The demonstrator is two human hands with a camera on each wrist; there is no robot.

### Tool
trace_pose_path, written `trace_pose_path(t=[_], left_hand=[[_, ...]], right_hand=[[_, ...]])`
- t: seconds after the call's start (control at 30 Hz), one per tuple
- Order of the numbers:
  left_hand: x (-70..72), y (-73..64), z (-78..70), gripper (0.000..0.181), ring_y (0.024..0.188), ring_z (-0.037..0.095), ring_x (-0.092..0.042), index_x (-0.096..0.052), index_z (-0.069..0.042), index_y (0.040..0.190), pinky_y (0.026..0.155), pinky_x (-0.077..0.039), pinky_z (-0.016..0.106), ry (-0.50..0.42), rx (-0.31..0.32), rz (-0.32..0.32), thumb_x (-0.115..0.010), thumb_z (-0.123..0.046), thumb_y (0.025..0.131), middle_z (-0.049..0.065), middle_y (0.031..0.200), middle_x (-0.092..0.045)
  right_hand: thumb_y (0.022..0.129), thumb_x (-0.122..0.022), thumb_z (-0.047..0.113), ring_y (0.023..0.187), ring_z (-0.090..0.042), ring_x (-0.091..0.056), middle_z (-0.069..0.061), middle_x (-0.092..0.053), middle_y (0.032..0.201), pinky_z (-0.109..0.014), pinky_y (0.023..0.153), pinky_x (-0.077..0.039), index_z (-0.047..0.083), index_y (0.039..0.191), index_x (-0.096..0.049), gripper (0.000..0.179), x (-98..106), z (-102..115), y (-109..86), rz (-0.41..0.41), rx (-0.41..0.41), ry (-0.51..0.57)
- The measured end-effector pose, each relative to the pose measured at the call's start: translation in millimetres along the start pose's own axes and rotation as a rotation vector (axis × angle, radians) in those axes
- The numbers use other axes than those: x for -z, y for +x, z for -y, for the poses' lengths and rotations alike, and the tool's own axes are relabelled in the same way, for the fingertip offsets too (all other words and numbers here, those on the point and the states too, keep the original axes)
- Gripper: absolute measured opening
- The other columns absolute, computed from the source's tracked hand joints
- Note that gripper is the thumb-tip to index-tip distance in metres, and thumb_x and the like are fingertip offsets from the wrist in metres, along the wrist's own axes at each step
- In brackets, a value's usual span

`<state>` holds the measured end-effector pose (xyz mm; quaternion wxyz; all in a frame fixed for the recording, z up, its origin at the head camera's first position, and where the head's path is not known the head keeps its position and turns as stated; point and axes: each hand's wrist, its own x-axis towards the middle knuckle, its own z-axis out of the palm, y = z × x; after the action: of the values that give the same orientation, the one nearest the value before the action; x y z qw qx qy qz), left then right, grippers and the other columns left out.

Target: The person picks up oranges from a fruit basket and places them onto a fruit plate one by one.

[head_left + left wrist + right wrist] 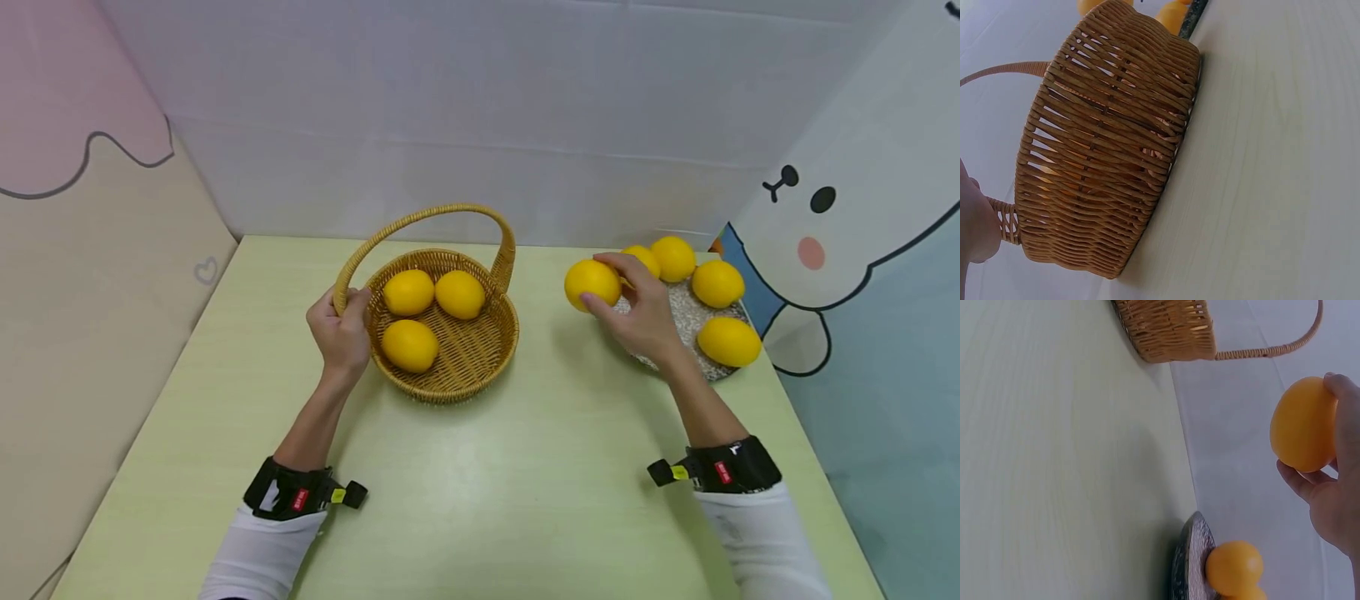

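Observation:
A round wicker basket (480,367) with a tall arched handle (429,215) stands on the table, three yellow lemons (410,346) inside it. My left hand (341,333) grips the handle near its lower left end. In the right hand (643,310) a lemon (592,285) is pinched between thumb and fingers, held in the air left of a speckled grey plate (686,312). The right wrist view shows this held lemon (1304,425) well above the tabletop. Several more lemons (727,342) lie on the plate, one partly hidden behind the right hand.
The pale green table (480,500) meets a white sheet-like wall (480,125) at its back edge. To the right is a panel with a cartoon bear (862,208), close beside the plate. A beige and pink panel (90,292) stands on the left.

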<state>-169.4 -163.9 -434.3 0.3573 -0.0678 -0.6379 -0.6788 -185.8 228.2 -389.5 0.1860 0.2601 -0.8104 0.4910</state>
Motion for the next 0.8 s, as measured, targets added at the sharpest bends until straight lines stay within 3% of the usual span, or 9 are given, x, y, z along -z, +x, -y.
trace_pose_path(t=[0.2, 0.4, 0.67, 0.8], left_hand=[[-0.5, 0.0, -1.2, 0.037, 0.04, 0.007, -0.028, -0.045, -0.002, 0.062, 0.037, -0.019, 0.02, -0.004, -0.007, 0.0, -0.059, 0.008, 0.094, -0.008, 0.048, -0.038], [-0.4, 0.7, -1.6, 0.036, 0.04, 0.008, -0.028, -0.045, 0.001, 0.062, 0.037, -0.019, 0.021, -0.004, -0.01, 0.002, -0.059, 0.007, 0.094, -0.009, 0.048, -0.037], [0.1, 0.7, -2.4, 0.036, 0.041, 0.008, -0.028, -0.044, 0.005, 0.061, 0.037, -0.019, 0.021, 0.002, -0.004, 0.005, -0.058, 0.009, 0.094, -0.009, 0.048, -0.038], [-0.7, 0.6, -2.6, 0.035, 0.04, 0.008, -0.027, -0.043, 0.006, 0.061, 0.037, -0.019, 0.021, -0.008, -0.004, 0.002, -0.058, 0.01, 0.093, -0.008, 0.048, -0.038]], right_hand=[[0.086, -0.076, -0.005, 0.11, -0.017, -0.057, -0.022, -0.059, 0.131, -0.013, 0.09, -0.05, -0.011, 0.134, -0.058, 0.052, 24.8, -16.5, -9.0, -0.101, -0.101, -0.071], [0.091, -0.073, 0.001, 0.11, -0.013, -0.056, -0.024, -0.055, 0.134, -0.013, 0.091, -0.05, -0.011, 0.138, -0.055, 0.052, 43.7, -23.6, -16.1, -0.153, -0.197, -0.074], [0.092, -0.072, 0.002, 0.108, -0.015, -0.055, -0.027, -0.054, 0.134, -0.01, 0.088, -0.049, -0.01, 0.139, -0.054, 0.052, 49.8, -26.5, -19.2, -0.162, -0.221, -0.086], [0.09, -0.076, 0.01, 0.105, -0.013, -0.053, -0.019, -0.057, 0.133, -0.011, 0.085, -0.048, -0.003, 0.14, -0.057, 0.055, 48.1, -49.9, -20.9, -0.177, -0.241, -0.152]])
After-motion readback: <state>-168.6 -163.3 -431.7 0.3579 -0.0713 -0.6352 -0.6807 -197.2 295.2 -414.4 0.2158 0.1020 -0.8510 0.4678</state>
